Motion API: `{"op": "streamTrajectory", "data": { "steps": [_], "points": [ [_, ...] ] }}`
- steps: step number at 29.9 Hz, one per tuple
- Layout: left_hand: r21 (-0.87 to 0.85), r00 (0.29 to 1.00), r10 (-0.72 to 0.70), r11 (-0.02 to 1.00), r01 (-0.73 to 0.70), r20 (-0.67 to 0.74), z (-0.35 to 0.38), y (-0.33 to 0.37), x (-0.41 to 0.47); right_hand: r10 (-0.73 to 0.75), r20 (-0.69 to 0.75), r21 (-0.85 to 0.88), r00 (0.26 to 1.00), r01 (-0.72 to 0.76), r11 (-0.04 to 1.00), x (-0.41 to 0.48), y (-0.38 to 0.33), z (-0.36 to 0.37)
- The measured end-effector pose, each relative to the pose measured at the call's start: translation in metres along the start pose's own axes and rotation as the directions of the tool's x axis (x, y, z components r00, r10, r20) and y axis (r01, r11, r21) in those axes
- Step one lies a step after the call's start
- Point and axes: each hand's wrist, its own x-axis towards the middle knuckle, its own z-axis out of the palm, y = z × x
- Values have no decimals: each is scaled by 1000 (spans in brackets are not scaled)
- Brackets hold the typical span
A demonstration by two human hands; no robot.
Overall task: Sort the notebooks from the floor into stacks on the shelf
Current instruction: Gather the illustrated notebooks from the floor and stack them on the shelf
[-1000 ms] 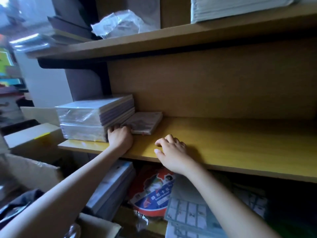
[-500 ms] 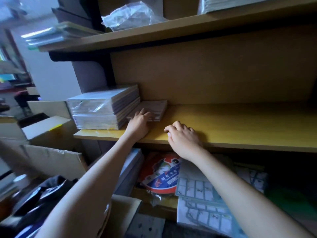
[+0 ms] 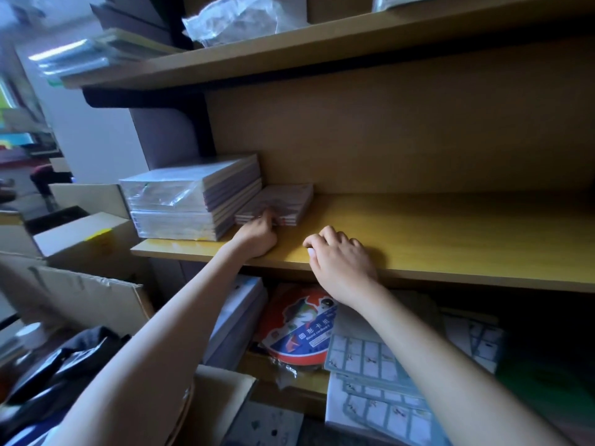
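Now the left hand is working at the small stack of notebooks. A second ago it was sitting lower and further left, at the near corner of the wrapped stack, and it has since been sliding across to the small stack's front edge. Its fingertips are pressing against that edge and the wrist is lying on the shelf; whether the fingers are pinching the covers or only pushing them I cannot tell, since the back of the hand is hiding them. The right hand is staying where it was, resting near the shelf's front lip with fingers loosely curled and holding nothing. My reading: a placement is finishing, not starting. The hand is probably squaring the small stack against its taller neighbour, and more notebooks would then have to come up from the floor. The small stack is lying flat at the left of the shelf, just right of the wrapped stack and touching its side. It is only a few notebooks thick, with pale patterned covers and a reddish line along the lower edge, though blur is hiding the print. The wrapped stack is standing much taller in glossy film, at the shelf's left end. Below the shelf a round card pack and grid-printed sheets are lying among cardboard boxes.
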Motion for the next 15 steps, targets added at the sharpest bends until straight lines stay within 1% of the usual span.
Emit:
{"op": "streamTrajectory", "data": {
  "steps": [2, 4, 6, 7, 8, 9, 10, 11, 12, 13, 14, 15],
  "points": [
    [-26, 1000, -10, 1000, 11, 13, 1, 1, -2, 2, -12, -5, 1000, -2, 1000, 0, 0, 0],
    [-61, 1000, -16, 998, 16, 1, 0, -1, -3, 8, 12, -11, 1000, -7, 1000, -2, 0, -1],
    [-79, 998, -16, 997, 11, -60, -2, -7, -10, -12, 69, 31, 998, 10, 999, -1, 1, -6],
    [-63, 994, 3, 998, -10, -105, -2, -8, -17, -28, 102, 97, 994, 18, 995, -2, 2, -11],
    [-36, 988, 51, 998, -57, -143, -3, -6, -26, -41, 113, 198, 993, 18, 980, -7, 5, -17],
    [-14, 972, 134, 990, -140, -191, -4, -1, -38, -46, 93, 319, 995, 14, 948, -18, 7, -25],
    [10, 944, 233, 971, -238, -235, -5, 6, -54, -40, 36, 426, 999, 21, 905, -34, 10, -33],
    [31, 902, 324, 944, -329, -284, -6, 17, -71, -29, -30, 496, 999, 40, 867, -56, 11, -40],
    [49, 870, 387, 919, -391, -306, -8, 29, -91, -21, -61, 536, 998, 51, 842, -81, 14, -44],
    [71, 841, 439, 895, -440, -317, -8, 42, -110, -17, -43, 549, 999, 38, 835, -110, 18, -44],
    [89, 820, 483, 872, -481, -308, -5, 56, -132, -13, 32, 540, 999, -7, 842, -140, 24, -40],
    [95, 798, 530, 845, -526, -287, 2, 69, -153, -7, 152, 510, 988, -72, 857, -170, 29, -34]
  ]
}}
